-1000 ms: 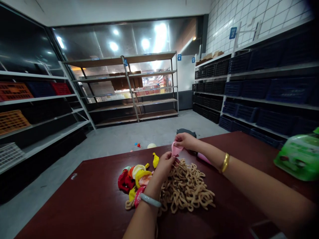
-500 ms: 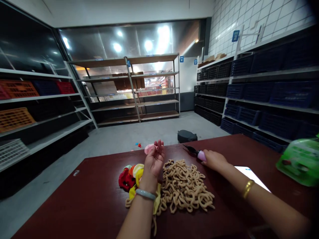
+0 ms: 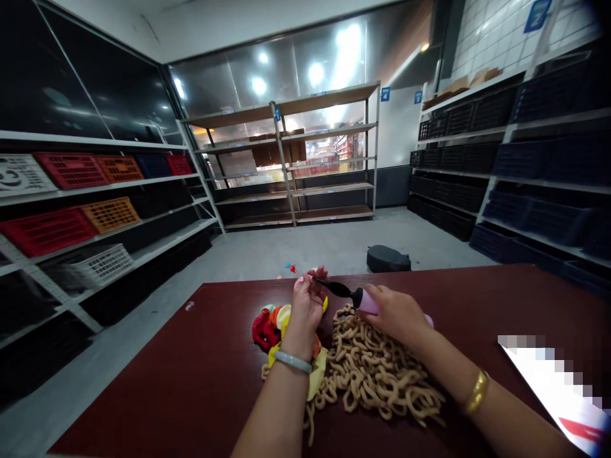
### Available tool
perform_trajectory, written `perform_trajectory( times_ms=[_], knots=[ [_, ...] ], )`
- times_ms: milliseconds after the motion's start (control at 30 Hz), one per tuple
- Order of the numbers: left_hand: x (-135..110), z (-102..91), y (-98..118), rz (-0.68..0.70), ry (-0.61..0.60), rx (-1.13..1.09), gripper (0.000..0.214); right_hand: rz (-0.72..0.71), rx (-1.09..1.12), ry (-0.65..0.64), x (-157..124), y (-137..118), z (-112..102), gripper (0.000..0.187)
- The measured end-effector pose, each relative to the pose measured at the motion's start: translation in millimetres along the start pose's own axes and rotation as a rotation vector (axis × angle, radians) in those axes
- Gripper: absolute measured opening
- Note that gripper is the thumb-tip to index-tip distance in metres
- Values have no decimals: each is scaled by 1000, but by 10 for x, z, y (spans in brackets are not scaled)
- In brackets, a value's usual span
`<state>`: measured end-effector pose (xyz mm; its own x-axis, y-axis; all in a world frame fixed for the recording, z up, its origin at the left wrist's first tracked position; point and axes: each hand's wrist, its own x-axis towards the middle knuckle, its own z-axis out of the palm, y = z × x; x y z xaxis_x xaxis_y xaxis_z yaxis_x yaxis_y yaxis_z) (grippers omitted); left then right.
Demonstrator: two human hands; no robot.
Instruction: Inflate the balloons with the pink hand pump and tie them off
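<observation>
Over the dark red table (image 3: 167, 381), near a heap of tan loops (image 3: 377, 375), the right hand (image 3: 401, 315), wrapped around a lilac pump (image 3: 367, 301), has raised it to the left hand (image 3: 308, 305). That hand, loosely curled, holds a pink balloon (image 3: 299, 282) close by the nozzle (image 3: 338, 289); insertion can't be told.

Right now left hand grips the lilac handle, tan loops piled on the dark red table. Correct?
Wrong hand: in the head view, the right hand grips the lilac handle. The tan loops are piled on the dark red table, as you say.
</observation>
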<state>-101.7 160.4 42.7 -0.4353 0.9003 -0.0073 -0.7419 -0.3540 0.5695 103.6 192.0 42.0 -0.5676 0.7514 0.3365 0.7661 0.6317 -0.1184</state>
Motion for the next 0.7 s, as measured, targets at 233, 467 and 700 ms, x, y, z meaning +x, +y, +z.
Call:
perform_trajectory(
  times_ms=[233,467,700],
  knots=[
    [-34,19,-162,29,-38,139,20,0,13,1,-13,85,40,50],
    [-111,74,-233,59,-37,234,28,-19,54,2,-39,99,35,50],
    [-287,198,-333,-10,-110,223,28,-13,123,1,-77,96,55,50]
  ],
)
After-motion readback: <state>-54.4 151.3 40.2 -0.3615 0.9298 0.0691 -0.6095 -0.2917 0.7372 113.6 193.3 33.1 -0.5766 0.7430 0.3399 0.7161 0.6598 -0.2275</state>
